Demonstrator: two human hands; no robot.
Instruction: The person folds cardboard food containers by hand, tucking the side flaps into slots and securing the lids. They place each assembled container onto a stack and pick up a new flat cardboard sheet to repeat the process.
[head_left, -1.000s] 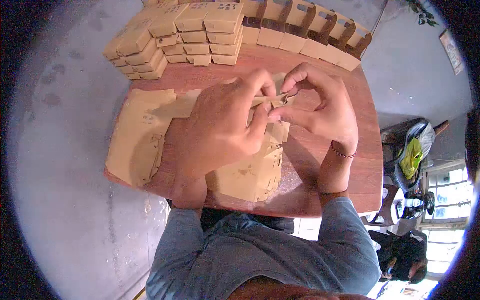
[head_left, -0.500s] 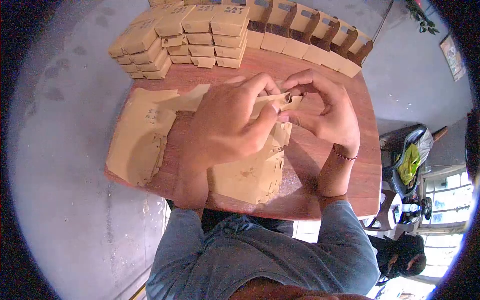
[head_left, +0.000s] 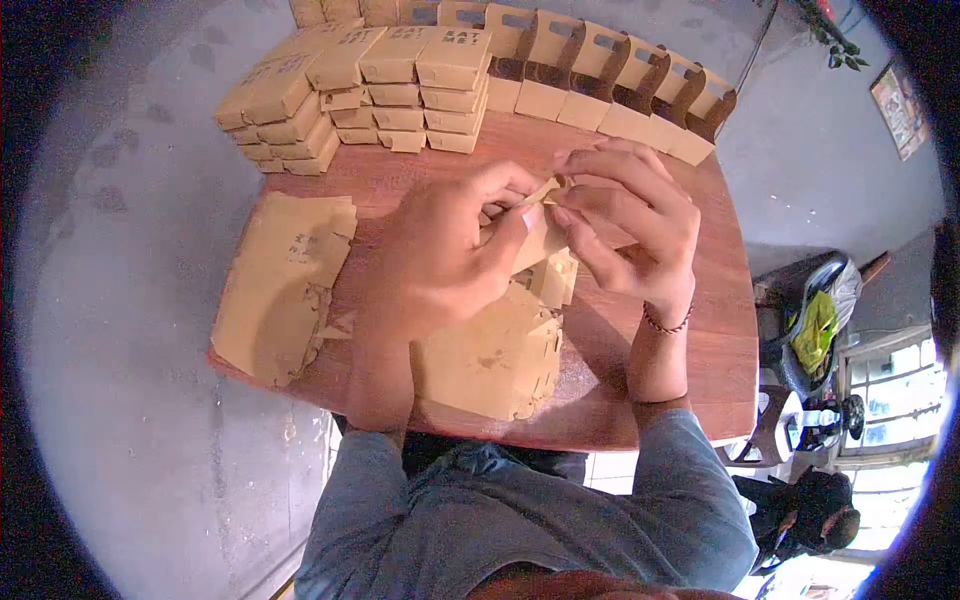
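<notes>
Between both hands, above the middle of the table, is a brown cardboard piece [head_left: 541,236]. My left hand [head_left: 450,250] is closed on its left side, thumb in front and fingers behind. The fingers of my right hand [head_left: 630,220] pinch its upper right corner, where a small flap is folded. Much of the piece is hidden behind my left hand. Below it, flat cardboard blanks [head_left: 485,350] with notched edges lie near the table's front edge. More flat blanks [head_left: 285,280], with printed lettering, lie at the left.
Stacked closed boxes [head_left: 400,85] marked "EAT ME!" stand at the back left of the red-brown table [head_left: 715,330]. Open cardboard carriers with handle holes [head_left: 590,80] form a row along the back edge. A dark-clothed person [head_left: 810,510] is at the lower right, beyond the table.
The cardboard piece has tilted and shifted slightly left between my hands. My right hand has turned, with more of its fingers spread over the corner. The view has shifted slightly.
</notes>
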